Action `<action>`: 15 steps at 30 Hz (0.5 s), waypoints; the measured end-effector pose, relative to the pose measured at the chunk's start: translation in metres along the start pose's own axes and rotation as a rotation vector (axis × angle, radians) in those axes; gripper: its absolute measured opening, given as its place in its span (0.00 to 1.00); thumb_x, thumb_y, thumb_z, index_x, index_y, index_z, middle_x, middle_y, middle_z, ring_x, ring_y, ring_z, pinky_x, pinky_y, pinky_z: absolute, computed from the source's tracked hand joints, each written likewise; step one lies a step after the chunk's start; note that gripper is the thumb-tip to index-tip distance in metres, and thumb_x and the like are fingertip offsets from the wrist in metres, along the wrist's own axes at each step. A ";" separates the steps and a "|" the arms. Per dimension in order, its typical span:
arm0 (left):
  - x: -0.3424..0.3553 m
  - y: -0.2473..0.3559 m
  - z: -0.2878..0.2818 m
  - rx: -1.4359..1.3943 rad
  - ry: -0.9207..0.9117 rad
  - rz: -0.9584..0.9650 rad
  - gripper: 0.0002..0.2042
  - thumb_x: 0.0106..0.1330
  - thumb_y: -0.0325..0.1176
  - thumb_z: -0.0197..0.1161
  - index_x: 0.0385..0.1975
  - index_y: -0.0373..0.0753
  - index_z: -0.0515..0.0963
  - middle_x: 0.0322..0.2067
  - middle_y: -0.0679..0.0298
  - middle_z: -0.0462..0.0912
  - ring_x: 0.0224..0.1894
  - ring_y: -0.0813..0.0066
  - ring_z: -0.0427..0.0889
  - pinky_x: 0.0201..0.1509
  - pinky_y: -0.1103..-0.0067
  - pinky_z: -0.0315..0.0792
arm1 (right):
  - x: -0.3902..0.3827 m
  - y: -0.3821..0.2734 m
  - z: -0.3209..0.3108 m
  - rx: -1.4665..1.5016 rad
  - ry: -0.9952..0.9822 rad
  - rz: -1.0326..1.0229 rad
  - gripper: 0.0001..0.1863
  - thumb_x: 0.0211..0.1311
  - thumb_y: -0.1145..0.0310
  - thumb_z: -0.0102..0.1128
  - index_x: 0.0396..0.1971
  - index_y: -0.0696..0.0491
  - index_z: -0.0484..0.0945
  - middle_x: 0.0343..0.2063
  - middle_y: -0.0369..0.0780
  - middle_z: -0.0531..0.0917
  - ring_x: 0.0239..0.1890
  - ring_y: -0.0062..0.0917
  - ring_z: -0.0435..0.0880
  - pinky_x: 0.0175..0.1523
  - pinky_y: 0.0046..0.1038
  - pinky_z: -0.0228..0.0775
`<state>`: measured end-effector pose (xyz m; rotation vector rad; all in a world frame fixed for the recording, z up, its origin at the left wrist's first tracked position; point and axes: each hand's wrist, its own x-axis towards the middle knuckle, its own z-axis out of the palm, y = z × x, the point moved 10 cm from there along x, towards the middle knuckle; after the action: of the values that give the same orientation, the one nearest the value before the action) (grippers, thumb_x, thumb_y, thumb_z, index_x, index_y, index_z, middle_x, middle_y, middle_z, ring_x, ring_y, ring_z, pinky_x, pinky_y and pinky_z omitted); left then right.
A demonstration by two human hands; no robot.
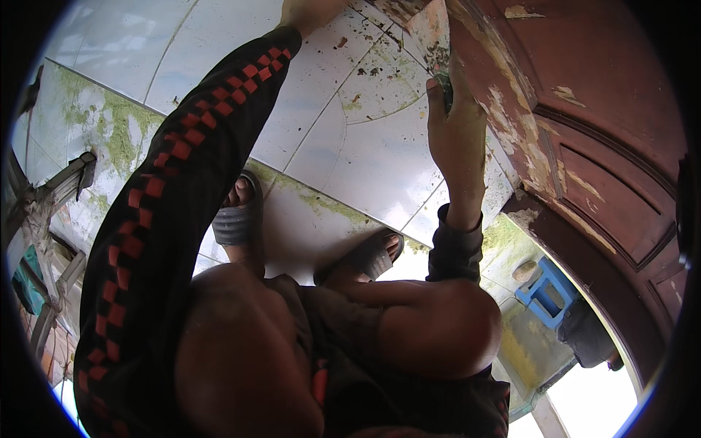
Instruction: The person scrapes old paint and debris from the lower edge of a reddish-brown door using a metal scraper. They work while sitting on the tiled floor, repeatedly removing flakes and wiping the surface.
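Note:
In my right hand [456, 135] is a paint scraper [432, 36] with a broad, stained blade, its dark handle mostly hidden by my fingers. The blade points away from me, close beside the lower part of a reddish-brown wooden door [599, 175]. Paint has peeled off the door along its edge and in patches, leaving pale bare areas. My left arm reaches far forward, and my left hand [312, 13] is cut off by the upper edge of the view. Its fingers are hidden, so whether it touches anything does not show.
Dark paint flakes [372, 71] litter the white tiled floor [314, 139] by the door. Greenish stains run along a tile edge. My sandalled feet [241, 212] stand below my bent knees. A worn frame [62, 179] is at the left, and a blue plastic stool [548, 296] at the right.

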<state>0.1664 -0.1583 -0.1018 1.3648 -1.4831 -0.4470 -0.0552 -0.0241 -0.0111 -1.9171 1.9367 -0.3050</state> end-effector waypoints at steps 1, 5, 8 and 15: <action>0.003 -0.004 -0.009 0.019 -0.004 0.001 0.42 0.60 0.37 0.68 0.70 0.23 0.55 0.56 0.35 0.74 0.59 0.40 0.76 0.64 0.60 0.71 | -0.001 0.003 -0.003 0.002 -0.016 0.024 0.27 0.75 0.67 0.54 0.71 0.55 0.66 0.29 0.52 0.87 0.31 0.43 0.90 0.37 0.42 0.80; -0.002 0.008 0.015 -0.046 -0.048 -0.044 0.42 0.60 0.38 0.69 0.70 0.23 0.56 0.55 0.36 0.75 0.58 0.40 0.76 0.63 0.59 0.72 | -0.002 0.012 -0.010 -0.070 0.058 -0.091 0.27 0.75 0.68 0.53 0.71 0.56 0.67 0.24 0.50 0.85 0.24 0.40 0.87 0.33 0.41 0.76; -0.001 0.004 0.004 -0.035 -0.015 -0.025 0.42 0.59 0.38 0.69 0.69 0.23 0.57 0.54 0.36 0.75 0.57 0.40 0.76 0.62 0.59 0.72 | 0.004 -0.009 -0.002 0.004 0.038 -0.076 0.27 0.75 0.68 0.53 0.71 0.56 0.67 0.24 0.49 0.85 0.24 0.40 0.86 0.33 0.40 0.76; 0.002 0.007 0.002 -0.102 -0.052 -0.038 0.42 0.60 0.38 0.68 0.70 0.23 0.56 0.53 0.37 0.76 0.55 0.40 0.77 0.61 0.58 0.72 | 0.003 -0.007 -0.005 -0.031 0.071 -0.111 0.27 0.75 0.66 0.54 0.71 0.54 0.67 0.29 0.51 0.87 0.30 0.41 0.88 0.38 0.43 0.78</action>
<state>0.1619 -0.1585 -0.0962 1.3109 -1.4582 -0.5784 -0.0506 -0.0282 -0.0036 -2.0651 1.8927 -0.3815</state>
